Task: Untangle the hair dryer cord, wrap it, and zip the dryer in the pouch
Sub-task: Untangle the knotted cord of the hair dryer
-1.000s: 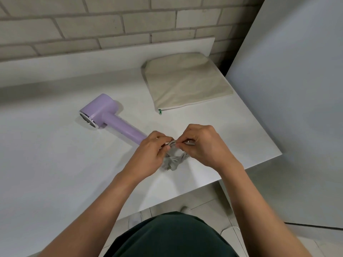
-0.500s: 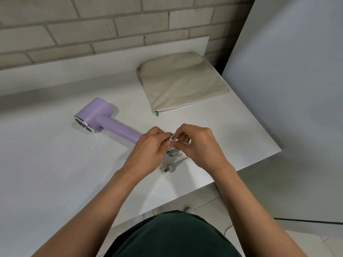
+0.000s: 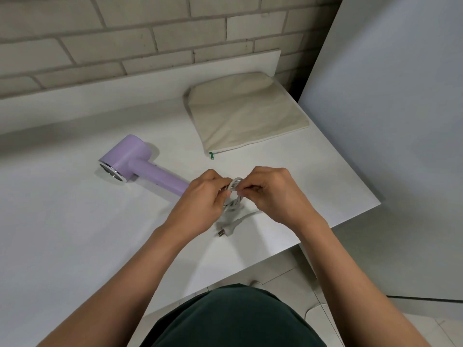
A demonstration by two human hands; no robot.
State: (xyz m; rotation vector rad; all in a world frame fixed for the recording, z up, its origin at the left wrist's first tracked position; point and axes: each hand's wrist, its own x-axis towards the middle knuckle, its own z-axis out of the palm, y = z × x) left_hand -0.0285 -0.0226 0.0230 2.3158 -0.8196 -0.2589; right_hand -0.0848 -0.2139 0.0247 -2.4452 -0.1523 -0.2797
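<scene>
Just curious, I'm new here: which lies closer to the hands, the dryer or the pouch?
The lilac hair dryer: its handle reaches the left hand, which grips the cord. The beige zip pouch lies apart, farther back toward the wall.

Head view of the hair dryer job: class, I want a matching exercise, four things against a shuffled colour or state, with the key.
1 hair dryer
2 pouch
3 plug
4 cord coil

A held between left hand and right hand
B lilac
C beige, green zip pull
D ungripped, nearer the person than both hands

Pairs: 1-B, 2-C, 3-D, 4-A
</scene>
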